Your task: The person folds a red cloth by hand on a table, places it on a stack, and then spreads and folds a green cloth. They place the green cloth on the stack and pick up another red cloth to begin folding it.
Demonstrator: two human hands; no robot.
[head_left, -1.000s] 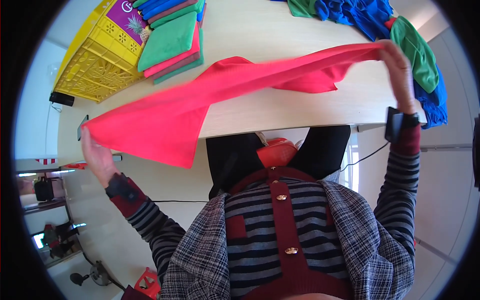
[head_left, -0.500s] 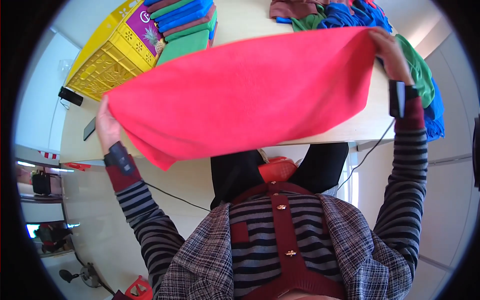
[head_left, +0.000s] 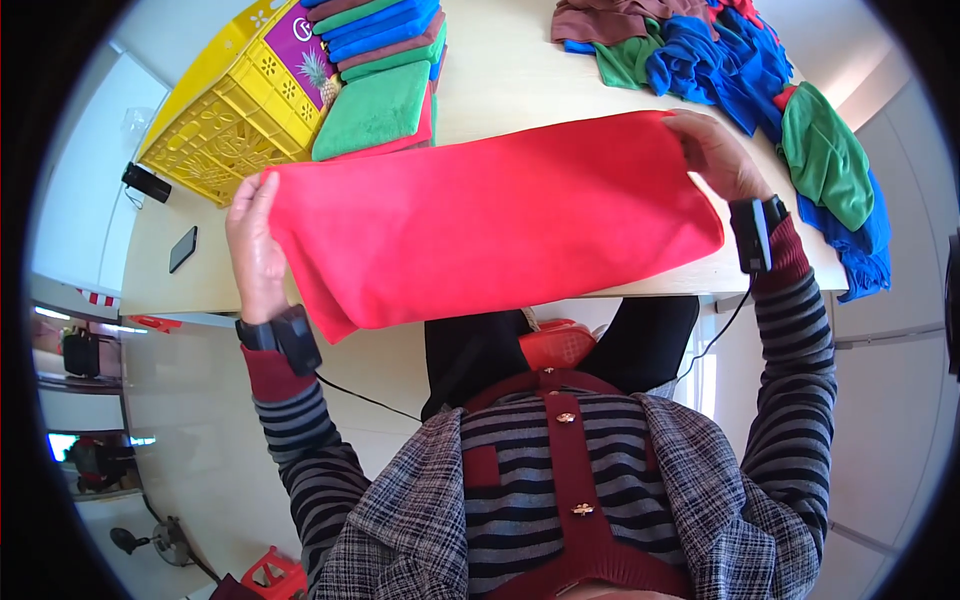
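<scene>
A pinkish-red towel stretches between my hands over the near edge of the table, its lower side hanging toward my lap. My left hand pinches its far left corner between thumb and fingers. At the far right corner, my right hand is closed on the cloth, part of its fingers hidden by the towel. Just beyond the towel, a folded green towel lies on red ones, beside a taller stack of folded towels in blue, green and brown.
A yellow plastic crate stands at the back left. In front of it lie a phone and a black cylindrical device. Loose blue towels heap at the back right, and a green one drapes over the table's right side.
Both hands have come closer together and the towel has narrowed between them. My right hand moved left and toward me; my left hand shifted right. More of the folded green towel shows.
</scene>
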